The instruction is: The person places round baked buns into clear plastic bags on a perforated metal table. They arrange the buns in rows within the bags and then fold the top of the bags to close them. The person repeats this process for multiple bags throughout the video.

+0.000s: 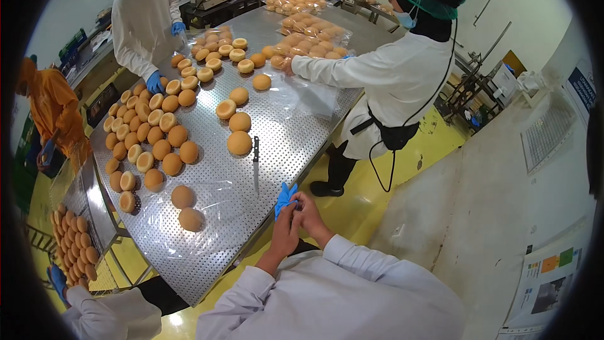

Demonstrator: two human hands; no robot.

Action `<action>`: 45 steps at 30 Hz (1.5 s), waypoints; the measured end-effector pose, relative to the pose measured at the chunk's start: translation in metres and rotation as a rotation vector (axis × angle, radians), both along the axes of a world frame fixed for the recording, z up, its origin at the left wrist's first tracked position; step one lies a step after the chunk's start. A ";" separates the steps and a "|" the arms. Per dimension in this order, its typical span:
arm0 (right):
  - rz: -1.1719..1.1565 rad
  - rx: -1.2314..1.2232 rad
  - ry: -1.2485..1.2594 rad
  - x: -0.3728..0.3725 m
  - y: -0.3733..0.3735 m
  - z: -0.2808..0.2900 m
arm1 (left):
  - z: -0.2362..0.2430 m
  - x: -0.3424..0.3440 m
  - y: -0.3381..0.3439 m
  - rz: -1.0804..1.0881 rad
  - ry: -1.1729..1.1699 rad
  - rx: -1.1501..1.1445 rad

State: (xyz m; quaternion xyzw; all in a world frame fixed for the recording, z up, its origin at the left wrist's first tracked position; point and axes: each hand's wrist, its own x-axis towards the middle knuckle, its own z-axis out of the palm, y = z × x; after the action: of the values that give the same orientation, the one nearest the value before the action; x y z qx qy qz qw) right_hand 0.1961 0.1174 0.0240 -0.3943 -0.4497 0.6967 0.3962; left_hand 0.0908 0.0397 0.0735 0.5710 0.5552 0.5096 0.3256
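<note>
Both hands, left hand [284,234] and right hand [308,213], pinch a blue glove [284,196] at the desk [214,258] edge, fingers partly hidden; knife [256,165] near, clear bun bags [313,33] far side, poster [546,283] cut off.

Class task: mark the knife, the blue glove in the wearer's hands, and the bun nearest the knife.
knife [256,167], head view, blade middle.
blue glove [284,197], head view, glove middle.
bun [239,143], head view, top crust.

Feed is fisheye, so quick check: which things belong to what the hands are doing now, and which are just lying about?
In hand:
- blue glove, gripped by left hand and right hand

Lying about:
- knife on the table
- buns
- two buns on plastic sheet
- bagged buns
</note>
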 end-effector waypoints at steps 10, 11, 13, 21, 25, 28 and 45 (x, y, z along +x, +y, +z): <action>-0.126 0.396 -0.115 -0.017 -0.002 0.011 | 0.016 0.002 0.005 0.135 0.182 0.012; -0.143 0.115 0.152 -0.026 -0.005 0.028 | 0.029 0.007 0.007 0.118 0.274 0.058; -0.131 -0.041 0.234 -0.028 -0.005 0.039 | 0.047 0.013 0.005 0.077 0.354 0.097; -0.058 -0.105 0.155 -0.013 -0.010 0.041 | 0.070 0.011 0.019 0.063 0.398 0.087; -0.062 -0.093 0.155 -0.012 0.005 0.045 | 0.064 0.004 0.023 0.099 0.384 -0.005; -0.077 -0.074 0.165 -0.014 0.020 0.049 | 0.065 0.000 0.027 0.084 0.386 0.009; -0.020 -0.129 0.045 -0.013 0.052 0.032 | 0.054 0.004 0.064 0.040 0.276 0.024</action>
State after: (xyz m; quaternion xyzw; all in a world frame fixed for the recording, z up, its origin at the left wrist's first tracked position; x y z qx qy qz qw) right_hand 0.1827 0.1691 0.0563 -0.4078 -0.3908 0.7290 0.3868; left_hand 0.0949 0.1039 0.1276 0.6284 0.5997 0.4393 0.2291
